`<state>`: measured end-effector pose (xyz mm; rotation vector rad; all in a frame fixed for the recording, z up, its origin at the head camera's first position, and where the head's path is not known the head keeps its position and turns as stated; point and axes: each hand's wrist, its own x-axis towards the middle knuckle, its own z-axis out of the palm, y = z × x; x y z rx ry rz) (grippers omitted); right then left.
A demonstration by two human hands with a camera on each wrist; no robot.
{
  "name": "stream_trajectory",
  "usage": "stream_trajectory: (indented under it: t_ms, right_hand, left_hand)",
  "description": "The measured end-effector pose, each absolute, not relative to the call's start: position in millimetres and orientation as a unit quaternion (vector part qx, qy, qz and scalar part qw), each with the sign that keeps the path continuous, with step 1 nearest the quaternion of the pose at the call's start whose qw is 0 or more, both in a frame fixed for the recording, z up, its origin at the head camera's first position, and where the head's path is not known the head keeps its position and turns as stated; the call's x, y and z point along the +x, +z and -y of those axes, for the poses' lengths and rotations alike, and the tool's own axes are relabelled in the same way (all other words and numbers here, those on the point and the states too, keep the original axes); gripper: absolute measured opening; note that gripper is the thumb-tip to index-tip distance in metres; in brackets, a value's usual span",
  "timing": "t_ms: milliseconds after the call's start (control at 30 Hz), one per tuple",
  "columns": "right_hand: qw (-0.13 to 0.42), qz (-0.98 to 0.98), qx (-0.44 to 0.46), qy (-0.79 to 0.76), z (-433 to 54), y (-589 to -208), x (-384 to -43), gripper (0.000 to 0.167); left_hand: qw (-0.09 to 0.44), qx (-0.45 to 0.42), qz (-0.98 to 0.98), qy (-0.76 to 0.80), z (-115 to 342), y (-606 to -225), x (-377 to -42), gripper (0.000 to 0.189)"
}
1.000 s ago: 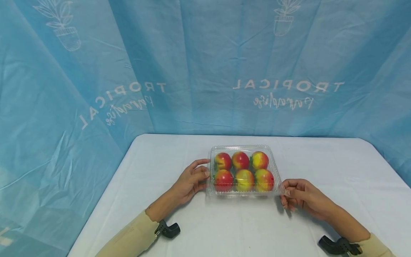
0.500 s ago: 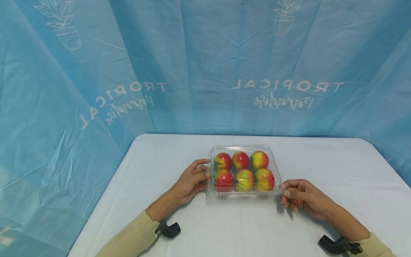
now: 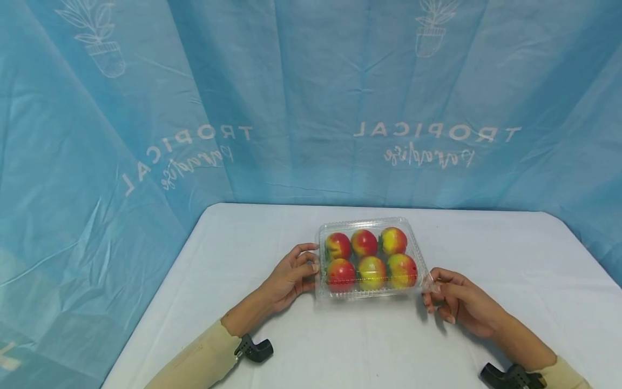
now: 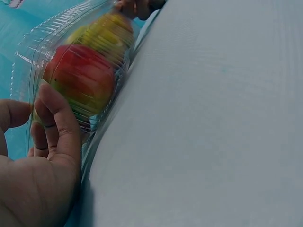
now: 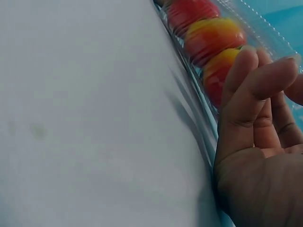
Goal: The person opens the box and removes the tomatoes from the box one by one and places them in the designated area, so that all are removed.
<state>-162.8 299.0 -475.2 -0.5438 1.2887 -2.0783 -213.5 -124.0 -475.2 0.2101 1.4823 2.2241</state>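
A clear plastic clamshell box [image 3: 364, 220] sits on the table, holding several round red-and-yellow fruits [image 3: 371, 273] in two rows. Small green bits like leaves show beside some fruits. My left hand [image 3: 286, 281] grips the box's left side, its thumb and fingertips at the edge; the left wrist view shows the thumb [image 4: 59, 113] against the clear wall. At the near right corner, my right hand [image 3: 466, 302] pinches the box's thin rim between thumb and forefinger, the other fingers loosely curled below. The lid lies over the fruits.
The white-clothed table [image 3: 340, 346] stretches out on every side of the box. Behind and to the left hangs a blue curtain [image 3: 316, 108] with white printed words and plants. A black wrist mount [image 3: 256, 348] sits on the left sleeve, another [image 3: 510, 376] on the right.
The box has turned slightly, its right side shifting up and away in the head view. My right hand has moved slightly with that corner; the left hand has barely moved.
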Motion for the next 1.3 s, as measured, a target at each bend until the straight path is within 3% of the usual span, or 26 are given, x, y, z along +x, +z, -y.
stream_trajectory:
  t_ms: [333, 867, 1300]
  right_hand:
    - [0.330, -0.481, -0.196, -0.788, -290.9, -477.9, -156.1, 0.033]
    - [0.314, -0.496, -0.227, -0.777, -285.6, -476.7, -154.1, 0.040]
    - [0.284, -0.561, -0.209, -0.749, -280.7, -472.0, -150.9, 0.023]
  left_hand:
    - [0.216, 0.064, -0.531, 0.817, 123.9, -475.8, -213.1, 0.053]
    - [0.200, 0.059, -0.539, 0.816, 122.7, -476.2, -214.6, 0.051]
    - [0.187, 0.047, -0.542, 0.818, 121.7, -476.4, -215.1, 0.049]
